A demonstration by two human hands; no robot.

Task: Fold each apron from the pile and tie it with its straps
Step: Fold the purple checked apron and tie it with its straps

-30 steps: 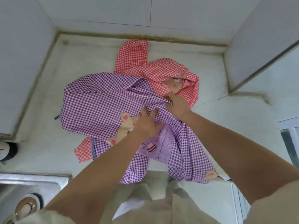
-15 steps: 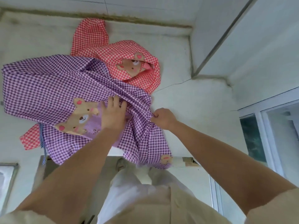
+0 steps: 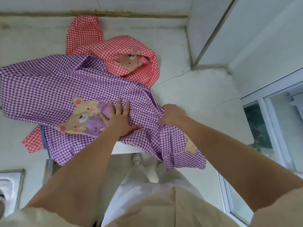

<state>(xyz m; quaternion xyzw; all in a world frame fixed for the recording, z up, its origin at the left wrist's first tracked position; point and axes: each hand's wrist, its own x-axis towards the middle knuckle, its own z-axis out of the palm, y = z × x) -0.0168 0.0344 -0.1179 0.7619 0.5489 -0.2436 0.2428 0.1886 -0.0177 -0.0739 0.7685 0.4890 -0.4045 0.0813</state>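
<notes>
One purple apron (image 3: pixel 41 89), left hand (image 3: pixel 120 119) pressing flat

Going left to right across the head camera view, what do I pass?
Sink corner → bear patch on the purple apron → left hand, flat on the apron → right hand, gripping bunched apron fabric → window.

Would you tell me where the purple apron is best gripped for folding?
Probably the purple apron by its bunched right edge, from the right, as the right hand grips it: that side droops off the counter in loose folds, while the left hand pins the flat middle.
</notes>
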